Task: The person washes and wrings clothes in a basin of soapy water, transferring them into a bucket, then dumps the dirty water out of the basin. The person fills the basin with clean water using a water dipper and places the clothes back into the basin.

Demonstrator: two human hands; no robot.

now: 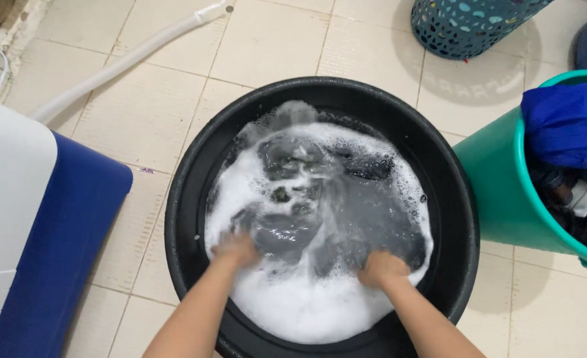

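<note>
Left hand (236, 248) and right hand (381, 268) gripping dark wet cloth (346, 219) — both clenched, black tub (187, 199), soapy foam (307, 305)

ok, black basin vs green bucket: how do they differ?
The black basin is wide, shallow and fully in view; the green bucket is taller, narrower and cut off by the picture's right edge. The basin holds foamy water and a dark garment, with the left hand and right hand in it; the bucket holds piled clothes, a blue cloth on top, no foam visible. Both are round and stand on the tiled floor.
</note>
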